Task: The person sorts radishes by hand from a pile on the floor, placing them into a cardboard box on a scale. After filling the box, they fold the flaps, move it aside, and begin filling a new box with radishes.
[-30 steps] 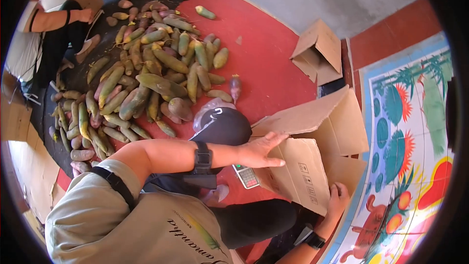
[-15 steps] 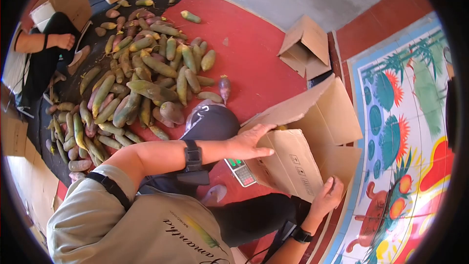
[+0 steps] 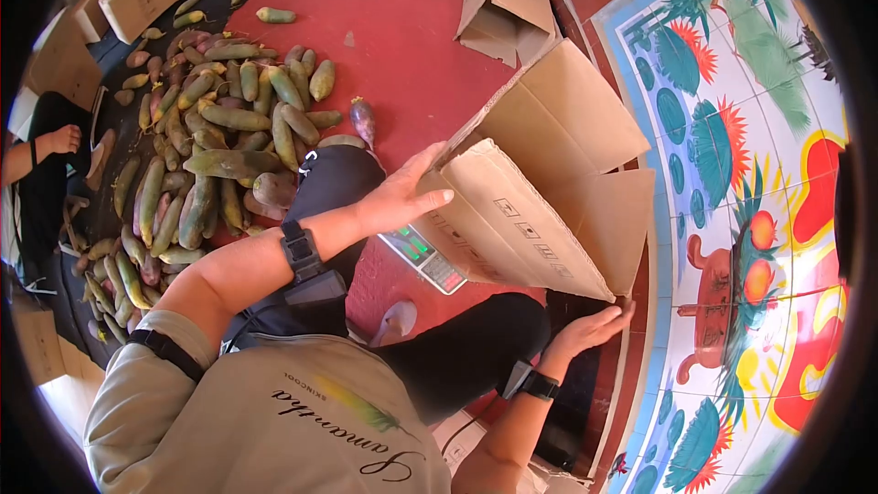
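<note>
Our left hand (image 3: 398, 199) lies open, flat on the stiff brown cardboard box (image 3: 512, 229). Our right hand (image 3: 590, 329), open too, meets its lower corner.

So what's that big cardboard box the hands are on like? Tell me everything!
It is a big brown cardboard box, open, with its flaps spread wide. It sits tilted on the red floor, partly over a weighing scale. Small black symbols are printed on the near panel. The left hand lies flat on that panel's edge, and the right hand is open just under its lower corner.
</note>
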`<state>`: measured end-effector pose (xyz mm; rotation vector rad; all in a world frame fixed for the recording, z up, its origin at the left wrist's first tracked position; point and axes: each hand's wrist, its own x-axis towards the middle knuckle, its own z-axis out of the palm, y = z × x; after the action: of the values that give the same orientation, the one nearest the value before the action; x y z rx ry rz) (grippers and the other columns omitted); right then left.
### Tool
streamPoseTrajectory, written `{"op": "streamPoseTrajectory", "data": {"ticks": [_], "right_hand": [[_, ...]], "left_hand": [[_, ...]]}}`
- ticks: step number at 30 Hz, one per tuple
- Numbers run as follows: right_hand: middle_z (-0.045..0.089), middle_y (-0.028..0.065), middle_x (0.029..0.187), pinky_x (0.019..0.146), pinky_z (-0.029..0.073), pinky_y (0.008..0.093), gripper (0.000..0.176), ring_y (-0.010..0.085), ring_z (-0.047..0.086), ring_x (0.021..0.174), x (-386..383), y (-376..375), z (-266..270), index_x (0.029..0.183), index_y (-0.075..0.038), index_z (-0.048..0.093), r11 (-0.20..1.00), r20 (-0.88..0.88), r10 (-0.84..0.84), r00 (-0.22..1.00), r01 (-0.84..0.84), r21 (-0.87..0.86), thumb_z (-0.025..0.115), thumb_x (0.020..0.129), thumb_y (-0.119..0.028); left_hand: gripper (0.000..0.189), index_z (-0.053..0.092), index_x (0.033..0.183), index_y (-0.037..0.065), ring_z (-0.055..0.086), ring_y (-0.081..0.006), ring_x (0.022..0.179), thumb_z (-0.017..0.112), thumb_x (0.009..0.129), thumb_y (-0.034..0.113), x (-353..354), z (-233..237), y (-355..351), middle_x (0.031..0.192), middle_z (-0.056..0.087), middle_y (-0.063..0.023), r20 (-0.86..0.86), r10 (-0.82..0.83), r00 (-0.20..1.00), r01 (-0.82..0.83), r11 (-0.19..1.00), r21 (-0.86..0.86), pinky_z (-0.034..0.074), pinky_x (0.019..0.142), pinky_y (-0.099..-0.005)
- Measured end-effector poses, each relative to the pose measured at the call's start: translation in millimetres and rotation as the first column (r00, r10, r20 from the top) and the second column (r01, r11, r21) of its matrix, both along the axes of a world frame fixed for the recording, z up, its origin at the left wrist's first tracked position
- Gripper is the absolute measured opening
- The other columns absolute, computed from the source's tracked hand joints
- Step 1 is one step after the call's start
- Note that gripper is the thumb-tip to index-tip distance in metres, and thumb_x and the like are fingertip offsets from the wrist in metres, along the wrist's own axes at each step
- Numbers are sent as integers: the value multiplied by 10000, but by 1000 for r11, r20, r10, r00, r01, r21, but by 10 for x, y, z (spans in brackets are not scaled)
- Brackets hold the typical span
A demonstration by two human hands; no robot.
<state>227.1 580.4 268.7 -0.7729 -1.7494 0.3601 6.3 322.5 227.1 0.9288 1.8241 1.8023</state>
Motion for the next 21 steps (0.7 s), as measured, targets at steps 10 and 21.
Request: {"op": "streamPoseTrajectory", "data": {"ticks": [10, 21], "right_hand": [[508, 196, 1072, 823, 444, 338, 431, 238, 536, 954, 36, 21, -421, 1157, 74, 404, 899, 37, 284, 958, -252, -359, 295, 944, -284], [562, 112, 884, 631, 412, 273, 427, 176, 514, 736, 9, 37, -500, 1017, 31, 498, 961, 66, 159, 985, -139, -240, 289, 941, -334]], "left_hand": [[700, 76, 1369, 32, 120, -225, 1319, 531, 852, 154, -3, -159, 113, 1416, 148, -138, -23, -5, 1000, 6, 999, 45, 136, 1063, -345], [711, 89, 1371, 42, 142, -228, 1313, 546, 847, 193, 18, -57, 72, 1409, 161, -144, 9, -18, 1000, 18, 1000, 17, 154, 1054, -372]]}}
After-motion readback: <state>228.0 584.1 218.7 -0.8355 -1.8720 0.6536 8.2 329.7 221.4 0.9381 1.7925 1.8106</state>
